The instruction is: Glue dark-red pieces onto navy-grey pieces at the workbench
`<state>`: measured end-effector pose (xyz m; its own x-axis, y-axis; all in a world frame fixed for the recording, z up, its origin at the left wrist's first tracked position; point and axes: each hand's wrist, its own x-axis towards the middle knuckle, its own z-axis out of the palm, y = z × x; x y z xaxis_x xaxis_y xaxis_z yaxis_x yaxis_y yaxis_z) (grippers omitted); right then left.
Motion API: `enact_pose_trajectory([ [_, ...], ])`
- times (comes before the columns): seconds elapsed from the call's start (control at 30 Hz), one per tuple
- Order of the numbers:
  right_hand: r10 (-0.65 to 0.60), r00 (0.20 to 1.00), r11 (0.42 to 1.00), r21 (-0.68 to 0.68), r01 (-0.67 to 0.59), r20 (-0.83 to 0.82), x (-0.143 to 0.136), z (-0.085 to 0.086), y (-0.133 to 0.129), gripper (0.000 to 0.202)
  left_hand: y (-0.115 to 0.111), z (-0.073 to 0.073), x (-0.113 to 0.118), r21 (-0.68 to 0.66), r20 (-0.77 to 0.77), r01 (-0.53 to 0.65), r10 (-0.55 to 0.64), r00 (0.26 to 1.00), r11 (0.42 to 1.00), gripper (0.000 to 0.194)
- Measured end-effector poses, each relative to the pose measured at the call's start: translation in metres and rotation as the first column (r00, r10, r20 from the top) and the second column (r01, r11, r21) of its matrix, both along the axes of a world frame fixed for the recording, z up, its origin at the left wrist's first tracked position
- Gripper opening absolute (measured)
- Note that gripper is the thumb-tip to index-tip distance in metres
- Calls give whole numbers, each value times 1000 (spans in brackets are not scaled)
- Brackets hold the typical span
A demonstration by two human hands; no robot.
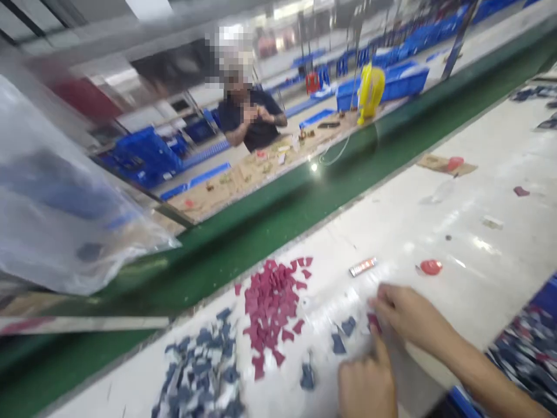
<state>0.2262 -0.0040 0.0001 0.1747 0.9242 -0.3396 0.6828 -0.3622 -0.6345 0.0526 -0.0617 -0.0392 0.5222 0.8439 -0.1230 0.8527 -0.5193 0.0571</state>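
Evidently, the left hand (368, 383) extended its index finger to a maroon piece (373, 323), the other fingers curled; the right hand (398, 313) was half closed beside it, blur leaving its grip impossible to tell. Both lay right of the maroon heap (270, 307). Handling this single piece appeared to be the step; the next move seemed to call for a light fingertip pinch. Left of that heap, blue-grey scraps (200, 366) covered the desk (391, 223).

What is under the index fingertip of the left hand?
A small, flat maroon piece shows at the fingertip of the left hand; what the finger covers cannot be seen.
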Motion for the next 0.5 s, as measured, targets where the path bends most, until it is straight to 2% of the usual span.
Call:
enact_pose_trajectory([
  [0.07, 3, 1000, 996, 87, -2, -13, -3, 22, 26, 32, -2, 2, 6, -53, -32, 64, -66, 997, 997, 70],
  [0.1, 27, 999, 992, 121, -25, -22, -8, 29, 42, 25, -1, 3, 8, -53, -34, 80, -82, 996, 995, 71],
  [0.17, 168, 985, 971, 168, -172, 36, -25, 33, 75, 16, 1, 7, 11, -33, -25, 90, -91, 996, 995, 69],
  [0.23, 243, 968, 949, 191, -252, 70, -46, 29, 104, 18, 2, 10, 13, -3, -11, 91, -91, 996, 996, 65],
  [0.33, 290, 949, 932, 187, -310, 125, -74, 14, 139, 22, 3, 15, 14, 38, 12, 105, -105, 994, 994, 58],
  [0.43, 314, 938, 929, 158, -336, 146, -88, 2, 158, 20, 4, 20, 13, 55, 36, 86, -88, 995, 995, 59],
  [0.5, 325, 938, 928, 148, -341, 121, -87, 0, 162, 18, 6, 27, 9, 35, 77, 72, -75, 994, 997, 65],
])
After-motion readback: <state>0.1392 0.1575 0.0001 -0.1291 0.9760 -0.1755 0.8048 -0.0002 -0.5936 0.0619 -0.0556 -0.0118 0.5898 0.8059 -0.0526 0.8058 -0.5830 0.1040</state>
